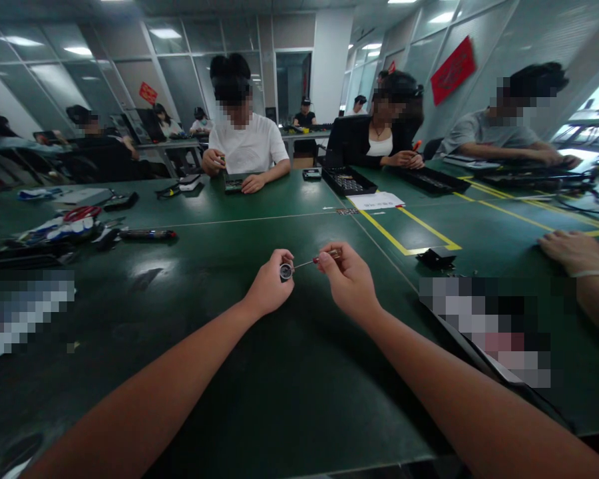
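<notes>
My left hand (pixel 269 286) is closed around a small round dark part with a metal ring (pixel 286 271), held just above the green table (pixel 204 319). My right hand (pixel 348 278) pinches a thin screwdriver (pixel 315 261) with a red collar. Its metal tip points left and meets the round part. Both hands hover over the middle of the table, close together.
A small black part (pixel 435 257) lies right of my hands by yellow tape lines (pixel 404 251). Another person's hand (pixel 574 251) rests at the right edge. Tools and cables (pixel 80 223) lie at the left. Black trays (pixel 348 181) and several seated people are across the table.
</notes>
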### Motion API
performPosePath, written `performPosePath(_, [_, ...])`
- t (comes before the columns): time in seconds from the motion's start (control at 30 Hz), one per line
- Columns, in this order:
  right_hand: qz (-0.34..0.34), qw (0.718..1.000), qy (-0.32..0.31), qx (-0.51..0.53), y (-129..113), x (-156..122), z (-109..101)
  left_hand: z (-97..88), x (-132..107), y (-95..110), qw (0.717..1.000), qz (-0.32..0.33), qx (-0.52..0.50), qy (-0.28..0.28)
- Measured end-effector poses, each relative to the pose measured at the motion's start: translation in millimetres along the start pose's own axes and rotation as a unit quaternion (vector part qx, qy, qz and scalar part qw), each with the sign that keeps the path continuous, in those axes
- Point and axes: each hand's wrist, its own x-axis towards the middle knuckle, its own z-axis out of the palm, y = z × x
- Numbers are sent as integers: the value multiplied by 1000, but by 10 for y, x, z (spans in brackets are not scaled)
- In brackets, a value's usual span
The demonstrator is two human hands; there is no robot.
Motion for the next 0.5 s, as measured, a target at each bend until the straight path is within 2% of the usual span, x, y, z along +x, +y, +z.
performPosePath(0.3, [-31, 996, 10, -82, -67, -27, -15, 27, -10, -46, 999, 3, -29, 14])
performPosePath(0.5, [-30, 997, -8, -69, -72, -16, -15, 26, -8, -35, 999, -7, -34, 30])
